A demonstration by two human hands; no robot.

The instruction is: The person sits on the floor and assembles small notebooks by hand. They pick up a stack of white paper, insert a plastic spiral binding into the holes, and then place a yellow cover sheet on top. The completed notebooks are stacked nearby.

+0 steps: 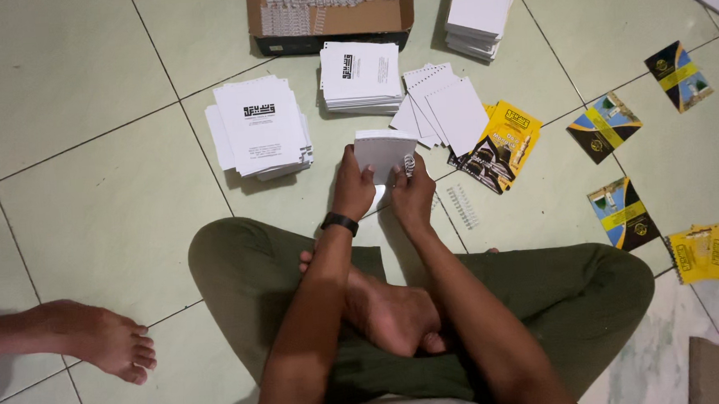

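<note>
Gripping a small white paper booklet [385,153] above the pale green tiled floor [87,159], the left hand [353,190] clasps its lower edge while the right hand [412,195] pinches a white spiral binding coil [410,166] at its side. Printed white page stacks [261,125], yellow covers [504,141] and a cardboard box of coils [329,15] lie beyond; another person's bare foot [104,338] rests at left.

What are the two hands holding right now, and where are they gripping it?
Both hold one small white booklet upright over the floor. The left hand grips its lower left edge; the right hand is at its lower right corner, where its fingers meet a white spiral coil.
</note>
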